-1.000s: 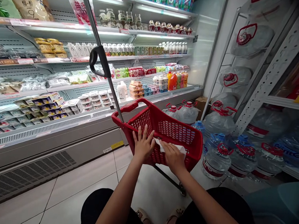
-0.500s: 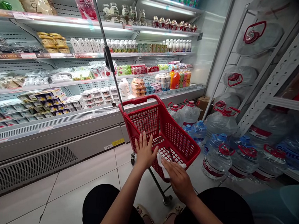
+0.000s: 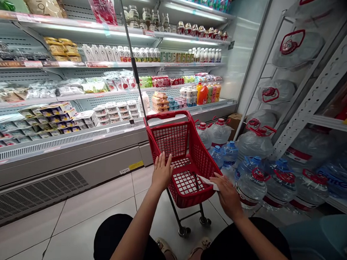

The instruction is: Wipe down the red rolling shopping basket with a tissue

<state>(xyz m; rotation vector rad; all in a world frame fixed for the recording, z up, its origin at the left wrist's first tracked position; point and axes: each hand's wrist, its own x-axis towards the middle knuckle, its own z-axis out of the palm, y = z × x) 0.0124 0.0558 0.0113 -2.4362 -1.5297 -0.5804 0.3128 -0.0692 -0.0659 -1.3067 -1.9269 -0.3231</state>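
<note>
A red plastic basket [image 3: 183, 201] on a wheeled metal frame stands in front of my knees. My left hand [image 3: 162, 173] lies at its left rim, fingers stretched and a little apart, holding nothing. At the right front corner, my right hand [image 3: 226, 194] presses a white cloth [image 3: 208, 182] against the rim. The cloth shows beyond the fingers and hangs slightly over the basket's inside. A dark strap-like piece lies on the basket's grid floor. From the basket's back left corner rises a thin dark pole [image 3: 135, 70].
A refrigerated display [image 3: 110, 151] with stocked shelves runs along the left and back. Large water bottles [image 3: 250, 187] stand on the floor at right, beside a white metal rack [image 3: 310, 97]. A blue-green object [image 3: 325, 237] sits at the lower right.
The basket has turned, and its back edge and pole have shifted right. My right hand has moved right with the cloth, to the right corner. My left hand has moved slightly left.
</note>
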